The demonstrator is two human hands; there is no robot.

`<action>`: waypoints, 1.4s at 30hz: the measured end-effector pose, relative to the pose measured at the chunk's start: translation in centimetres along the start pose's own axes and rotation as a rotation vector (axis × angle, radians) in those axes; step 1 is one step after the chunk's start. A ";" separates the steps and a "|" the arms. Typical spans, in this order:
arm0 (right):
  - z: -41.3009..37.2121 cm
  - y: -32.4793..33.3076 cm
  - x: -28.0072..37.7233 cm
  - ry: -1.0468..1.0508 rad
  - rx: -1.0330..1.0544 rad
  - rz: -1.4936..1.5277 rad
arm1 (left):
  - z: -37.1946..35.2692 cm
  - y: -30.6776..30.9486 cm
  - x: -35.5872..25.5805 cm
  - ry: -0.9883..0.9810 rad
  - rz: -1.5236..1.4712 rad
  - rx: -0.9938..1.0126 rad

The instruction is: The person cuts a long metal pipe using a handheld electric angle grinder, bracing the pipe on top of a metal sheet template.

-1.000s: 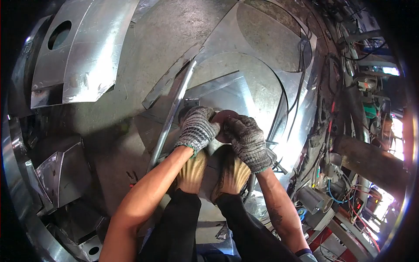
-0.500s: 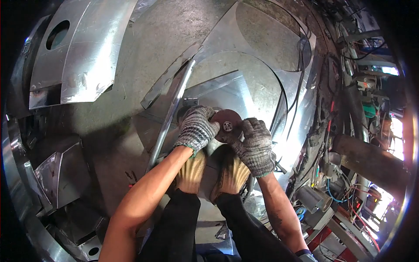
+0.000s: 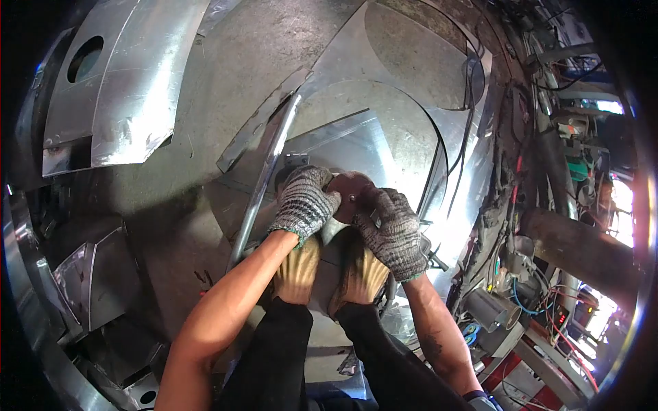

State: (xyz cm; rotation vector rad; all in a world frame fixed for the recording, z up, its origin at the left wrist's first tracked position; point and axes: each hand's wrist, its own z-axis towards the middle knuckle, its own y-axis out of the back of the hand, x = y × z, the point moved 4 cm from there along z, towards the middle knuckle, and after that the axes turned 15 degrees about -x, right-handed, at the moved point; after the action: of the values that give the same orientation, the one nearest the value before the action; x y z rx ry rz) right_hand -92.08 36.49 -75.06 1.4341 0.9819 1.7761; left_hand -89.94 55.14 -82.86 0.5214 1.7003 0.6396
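A dark reddish-brown round disc (image 3: 348,196) is between my two gloved hands, above my shoes. My left hand (image 3: 306,202), in a grey striped knit glove, has its fingers closed at the disc's left edge. At the disc's right side is my right hand (image 3: 395,229), in a darker, dirty knit glove, its fingers curled over the disc. A small light spot shows at the disc's centre. What lies under the disc is mostly hidden by the gloves.
A metal tube (image 3: 267,175) slants to the left of my hands. Beyond them lies a flat metal sheet (image 3: 349,140). Large bent sheets (image 3: 140,82) are at the upper left. Cables, pipes and a metal cylinder (image 3: 485,308) crowd the right side.
The disc's centre looks different: the larger round fitting seen before is now a small light spot. My right fingers have shifted slightly left over the disc.
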 end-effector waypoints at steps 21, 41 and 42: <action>-0.3 -0.7 1.3 0.022 -0.092 0.068 | 0.2 -0.4 0.2 -0.005 0.055 0.036; 0.9 -1.8 0.5 0.171 -0.032 0.006 | 0.0 0.7 -0.9 -0.030 0.022 -0.052; 0.9 -1.8 0.5 0.171 -0.030 0.005 | 0.0 0.8 -1.0 -0.029 0.021 -0.052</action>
State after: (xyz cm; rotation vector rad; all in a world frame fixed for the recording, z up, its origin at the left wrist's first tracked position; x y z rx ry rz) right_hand -91.26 37.99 -76.27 1.2838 1.0331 1.9344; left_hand -89.75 55.06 -81.61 0.5104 1.6488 0.6864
